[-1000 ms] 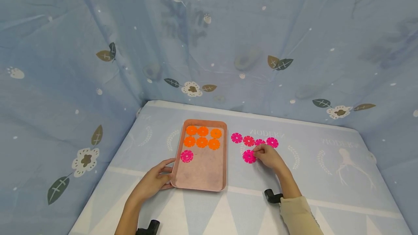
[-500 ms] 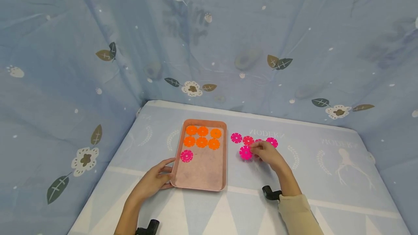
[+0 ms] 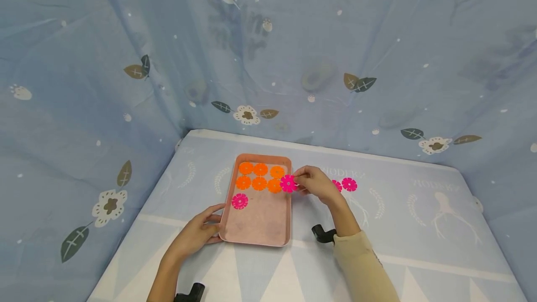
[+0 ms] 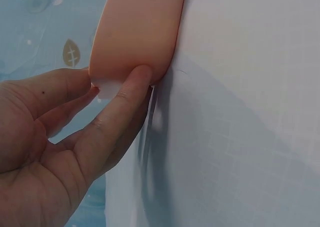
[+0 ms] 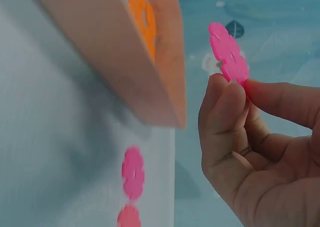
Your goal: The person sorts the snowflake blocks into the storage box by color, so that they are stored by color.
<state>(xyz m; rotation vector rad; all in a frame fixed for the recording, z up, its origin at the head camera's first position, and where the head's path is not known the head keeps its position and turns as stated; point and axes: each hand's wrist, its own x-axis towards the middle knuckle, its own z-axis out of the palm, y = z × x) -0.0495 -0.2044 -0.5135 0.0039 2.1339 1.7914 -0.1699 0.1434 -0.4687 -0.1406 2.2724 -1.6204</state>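
Note:
My right hand (image 3: pixel 315 183) pinches a pink snowflake building disc (image 3: pixel 288 183) between thumb and fingertips. The disc is held up over the right rim of a pink tray (image 3: pixel 256 229); in the right wrist view the disc (image 5: pixel 229 54) stands tilted, apart from the tray's wall. Several orange discs (image 3: pixel 259 183) lie in two rows in the tray's far half. Below them is one pink disc (image 3: pixel 240 201). At the near left side, my left hand (image 3: pixel 195 233) grips the tray's edge; in the left wrist view its thumb (image 4: pixel 137 79) presses the outer wall.
On the cloth right of the tray lie loose pink discs (image 3: pixel 349 184), some hidden behind my right hand. A patterned blue curtain (image 3: pixel 293 59) stands behind the table. Black camera mounts (image 3: pixel 324 234) sit at both wrists.
My right hand has lifted the pink disc off the cloth and carried it left and away from me to the tray's right rim. The left hand and tray have stayed put.

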